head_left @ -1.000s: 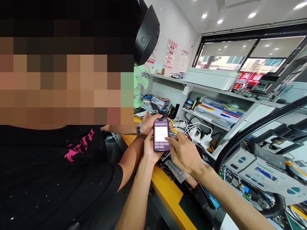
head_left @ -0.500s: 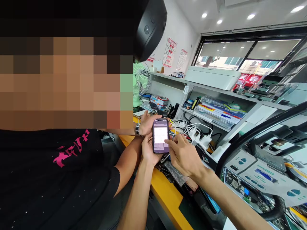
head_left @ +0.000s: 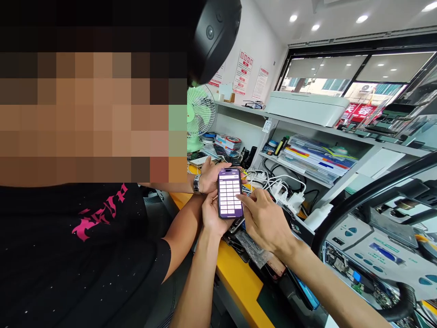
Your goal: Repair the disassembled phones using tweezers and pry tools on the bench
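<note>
My left hand (head_left: 214,212) is closed around the lower left side of a smartphone (head_left: 230,193), propping it upright with the screen facing me. On the lit screen is a grid of white boxes on purple; its text is too small to read. My right hand (head_left: 264,216) holds nothing. Its index fingertip is at the right part of the screen, and the other fingers are loosely curled. Another person's hand (head_left: 210,175), with a metal watch (head_left: 196,184) at the wrist, reaches behind the top of the phone; whether it touches the phone is hidden.
A person in a black shirt (head_left: 85,264) is close on the left. White cables and plugs (head_left: 283,191) lie behind my right hand. Phones and a clear plastic bag (head_left: 251,248) lie below it on the yellow-edged bench (head_left: 235,278). A black hose (head_left: 341,212) arches at right before bench equipment (head_left: 378,250).
The phone's screen has gone from a large white panel to a grid of small white boxes. My right index finger has stayed at the screen; the view has shifted slightly.
</note>
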Demonstrator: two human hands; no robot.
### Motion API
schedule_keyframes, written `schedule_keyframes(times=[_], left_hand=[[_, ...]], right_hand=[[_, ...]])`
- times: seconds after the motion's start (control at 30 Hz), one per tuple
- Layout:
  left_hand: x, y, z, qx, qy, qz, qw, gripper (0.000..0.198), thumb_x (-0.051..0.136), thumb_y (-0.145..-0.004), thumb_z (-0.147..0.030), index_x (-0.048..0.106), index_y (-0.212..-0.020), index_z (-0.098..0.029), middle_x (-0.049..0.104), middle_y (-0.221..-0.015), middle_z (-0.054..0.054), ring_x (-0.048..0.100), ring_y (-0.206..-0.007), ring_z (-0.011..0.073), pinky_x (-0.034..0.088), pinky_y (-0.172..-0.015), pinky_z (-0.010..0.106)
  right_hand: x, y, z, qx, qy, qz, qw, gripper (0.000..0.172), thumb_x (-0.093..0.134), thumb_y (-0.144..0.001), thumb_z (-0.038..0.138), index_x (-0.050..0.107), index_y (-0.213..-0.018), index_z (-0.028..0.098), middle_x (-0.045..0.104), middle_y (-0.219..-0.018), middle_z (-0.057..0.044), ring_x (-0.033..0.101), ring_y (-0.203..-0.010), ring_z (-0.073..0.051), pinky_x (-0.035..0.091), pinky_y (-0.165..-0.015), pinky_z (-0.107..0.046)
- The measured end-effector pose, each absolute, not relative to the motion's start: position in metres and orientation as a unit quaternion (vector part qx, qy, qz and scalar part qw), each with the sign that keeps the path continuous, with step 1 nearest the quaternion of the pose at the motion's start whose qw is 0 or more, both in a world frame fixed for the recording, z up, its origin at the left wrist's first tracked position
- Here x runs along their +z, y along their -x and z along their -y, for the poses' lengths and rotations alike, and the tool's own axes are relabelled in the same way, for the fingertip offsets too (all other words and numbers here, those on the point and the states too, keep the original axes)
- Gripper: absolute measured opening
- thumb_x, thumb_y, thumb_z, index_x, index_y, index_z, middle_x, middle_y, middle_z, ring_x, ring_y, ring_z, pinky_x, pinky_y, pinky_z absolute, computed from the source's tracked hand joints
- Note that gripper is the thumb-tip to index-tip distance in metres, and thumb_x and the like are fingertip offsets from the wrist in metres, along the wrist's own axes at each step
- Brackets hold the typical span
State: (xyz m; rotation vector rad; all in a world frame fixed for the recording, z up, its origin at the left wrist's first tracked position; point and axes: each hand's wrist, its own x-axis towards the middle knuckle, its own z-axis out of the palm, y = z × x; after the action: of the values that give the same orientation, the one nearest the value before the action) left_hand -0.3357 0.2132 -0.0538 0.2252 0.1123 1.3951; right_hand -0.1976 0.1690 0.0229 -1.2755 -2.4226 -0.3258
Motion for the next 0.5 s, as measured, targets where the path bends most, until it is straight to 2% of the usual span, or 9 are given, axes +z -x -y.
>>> schedule_keyframes(times=[0.2,0.37,0.5], left_hand=[[-0.052,0.336,-0.212,0.652,-0.104,-0.031,0.750,0.044,0.055,-0.091,-0.032,0.066,-0.128,-0.012,0.070,-0.126,0.014,0.069,-0.111,0.0276,0.054,-0.097,0.039],[-0.052,0.336,-0.213,0.643,-0.105,-0.029,0.758,0.038,0.057,-0.093,-0.033,0.070,-0.120,-0.011,0.074,-0.117,0.013,0.070,-0.106,0.0264,0.054,-0.095,0.039],[-0.052,0.337,-0.213,0.638,-0.110,-0.025,0.761,0.034,0.059,-0.093,-0.035,0.071,-0.116,-0.012,0.076,-0.108,0.011,0.073,-0.094,0.0237,0.057,-0.089,0.037]], right_hand=[[0.027,0.201,-0.175,-0.108,0.466,0.855,0.200,0.035,0.041,-0.098,0.019,0.065,-0.123,0.018,0.052,-0.100,-0.012,0.052,-0.094,-0.026,0.041,-0.065,-0.032],[0.035,0.209,-0.188,-0.123,0.469,0.853,0.195,0.035,0.044,-0.098,0.021,0.064,-0.127,0.018,0.053,-0.100,-0.011,0.053,-0.096,-0.026,0.043,-0.071,-0.033],[0.045,0.214,-0.200,-0.137,0.488,0.838,0.203,0.033,0.040,-0.100,0.024,0.065,-0.121,0.018,0.054,-0.098,-0.012,0.054,-0.094,-0.027,0.040,-0.068,-0.033]])
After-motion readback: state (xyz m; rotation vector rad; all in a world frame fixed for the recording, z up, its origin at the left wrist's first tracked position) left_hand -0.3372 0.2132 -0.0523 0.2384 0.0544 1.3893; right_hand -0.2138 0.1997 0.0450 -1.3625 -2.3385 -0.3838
